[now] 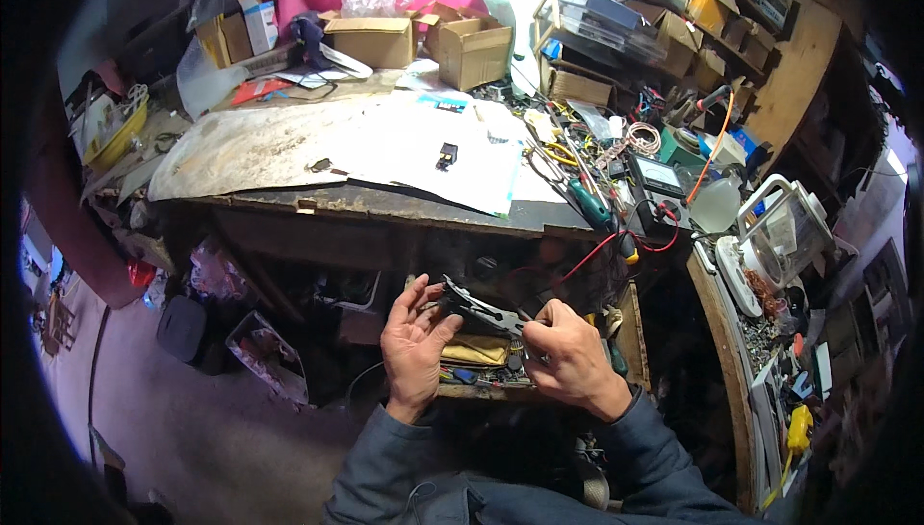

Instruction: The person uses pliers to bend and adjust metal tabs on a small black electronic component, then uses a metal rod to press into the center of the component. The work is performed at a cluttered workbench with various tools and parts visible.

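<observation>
Ahead of your left hand (412, 352) and right hand (575, 350) stood the bench (551, 214), its worn front edge crossing your line of reach. A pale sheet (385, 150) covered much of its top and overhung that edge, so a careless lift forward could have snagged it. To the right of your right hand ran a side board (724, 352), a firm limit on that elbow's swing. Just below and between your hands sat a drawer (631, 328), whose wooden side rose close by your right wrist; the easier room seemed to lie to the left of your left hand.

Your right hand was closed around one end of the metal tool (486, 311), which sloped up leftward between your hands, over the drawer and its yellow pouch (476, 350). Your left hand was half curled at the tool's dark far end; whether it gripped could not be told. Handling it well called for a steady right grip, left fingertips clear of any pinching joint, and the tool tilted to the light. Beyond your right hand, a red lead (582, 260) drooped off the bench, worth avoiding with your knuckles.
</observation>
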Demonstrator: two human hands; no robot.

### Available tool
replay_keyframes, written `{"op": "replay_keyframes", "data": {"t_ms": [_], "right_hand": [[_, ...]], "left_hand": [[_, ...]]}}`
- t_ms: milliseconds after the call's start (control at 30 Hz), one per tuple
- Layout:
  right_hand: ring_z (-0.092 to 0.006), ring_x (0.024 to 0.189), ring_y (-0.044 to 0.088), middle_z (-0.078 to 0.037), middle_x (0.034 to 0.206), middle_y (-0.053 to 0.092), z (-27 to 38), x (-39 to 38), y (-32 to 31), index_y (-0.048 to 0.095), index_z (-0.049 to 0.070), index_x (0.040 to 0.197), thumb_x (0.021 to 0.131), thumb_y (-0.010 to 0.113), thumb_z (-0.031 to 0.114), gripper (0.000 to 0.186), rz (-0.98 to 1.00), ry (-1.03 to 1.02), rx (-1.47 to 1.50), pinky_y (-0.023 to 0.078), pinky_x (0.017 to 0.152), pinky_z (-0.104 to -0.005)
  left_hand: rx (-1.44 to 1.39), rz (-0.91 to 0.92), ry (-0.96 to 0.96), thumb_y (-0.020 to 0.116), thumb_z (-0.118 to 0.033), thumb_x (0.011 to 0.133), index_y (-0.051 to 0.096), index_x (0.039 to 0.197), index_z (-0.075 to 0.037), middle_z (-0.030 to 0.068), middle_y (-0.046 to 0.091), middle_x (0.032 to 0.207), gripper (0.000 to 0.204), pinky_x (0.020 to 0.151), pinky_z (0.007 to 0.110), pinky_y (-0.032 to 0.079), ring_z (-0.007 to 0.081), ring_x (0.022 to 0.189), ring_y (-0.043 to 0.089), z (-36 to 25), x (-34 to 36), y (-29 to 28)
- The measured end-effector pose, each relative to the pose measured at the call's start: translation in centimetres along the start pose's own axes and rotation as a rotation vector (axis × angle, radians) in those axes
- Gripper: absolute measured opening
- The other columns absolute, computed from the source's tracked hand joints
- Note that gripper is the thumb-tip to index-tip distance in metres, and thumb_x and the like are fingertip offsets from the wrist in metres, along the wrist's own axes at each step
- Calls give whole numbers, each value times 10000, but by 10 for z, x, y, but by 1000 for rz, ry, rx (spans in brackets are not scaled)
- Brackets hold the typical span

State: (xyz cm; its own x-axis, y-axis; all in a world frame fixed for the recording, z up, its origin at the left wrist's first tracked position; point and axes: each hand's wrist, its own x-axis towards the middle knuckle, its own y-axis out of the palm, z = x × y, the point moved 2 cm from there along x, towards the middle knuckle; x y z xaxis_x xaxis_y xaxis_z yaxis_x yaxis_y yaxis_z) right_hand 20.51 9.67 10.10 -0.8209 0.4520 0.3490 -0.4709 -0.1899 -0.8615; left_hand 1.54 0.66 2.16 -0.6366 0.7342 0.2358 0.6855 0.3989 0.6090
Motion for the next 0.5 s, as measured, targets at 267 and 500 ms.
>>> {"op": "replay_keyframes", "data": {"t_ms": [267,500], "right_hand": [[-314,909,502,-127,922,520,-22,-3,-13,580,53,856,671,722,116,242,124,-65,56,346,779,-400],[-314,943,476,-129,1003,524,-23,-5,-28,566,67,821,644,724,92,238,166,-87,63,333,810,-397]], "left_hand": [[102,163,-120,755,87,886,569,1444,-23,84,556,1400,599,966,290,570,140,1125,615,-3,-2,-2],[187,244,4,787,76,859,636,1276,-1,72,529,1340,450,934,315,609,163,1133,638,-4,-2,0]]}}
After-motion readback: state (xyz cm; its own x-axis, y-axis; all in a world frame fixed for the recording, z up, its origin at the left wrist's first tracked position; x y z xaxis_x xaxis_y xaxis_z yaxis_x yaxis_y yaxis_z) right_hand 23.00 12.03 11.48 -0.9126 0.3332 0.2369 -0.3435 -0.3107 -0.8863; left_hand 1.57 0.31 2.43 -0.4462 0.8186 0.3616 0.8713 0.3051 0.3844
